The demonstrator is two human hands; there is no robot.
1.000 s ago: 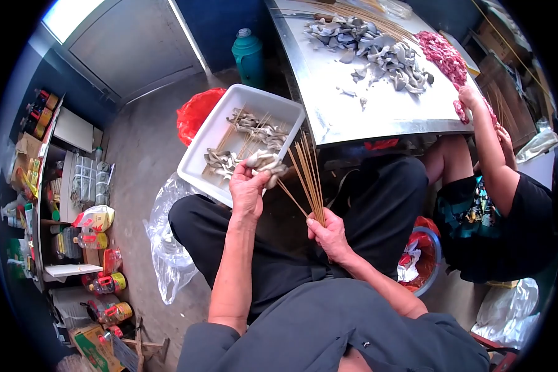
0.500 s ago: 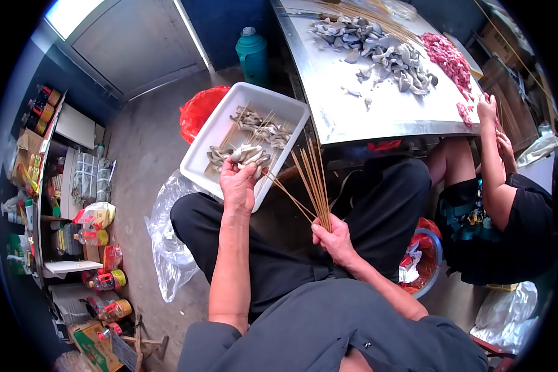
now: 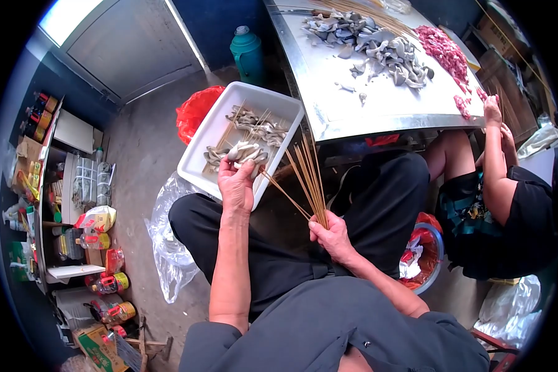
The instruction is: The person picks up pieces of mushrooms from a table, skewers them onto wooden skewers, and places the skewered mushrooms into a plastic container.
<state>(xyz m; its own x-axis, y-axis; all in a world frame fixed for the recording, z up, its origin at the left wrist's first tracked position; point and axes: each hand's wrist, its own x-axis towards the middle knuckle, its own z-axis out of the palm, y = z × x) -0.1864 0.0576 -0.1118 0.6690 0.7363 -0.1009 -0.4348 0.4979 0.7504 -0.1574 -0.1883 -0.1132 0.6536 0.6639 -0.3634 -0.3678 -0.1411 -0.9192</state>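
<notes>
My left hand pinches grey-white mushroom pieces over the near edge of a white plastic tray. Thin sticks run from these pieces back to my right hand, which is closed round a fanned bundle of wooden skewers. Inside the tray lie more mushroom pieces threaded on skewers. A heap of loose mushrooms is on the white-topped table, beside a pile of cut red meat.
At the right, a co-worker's hand is near the meat. A teal flask and a red bag are behind the tray. Clear plastic lies on the floor; a lined bin stands by my right knee. Shelves with bottles line the left.
My left hand has moved slightly left and down with the mushroom pieces, over the tray's near edge. The co-worker's raised hand has shifted right and down, away from the meat pile.
</notes>
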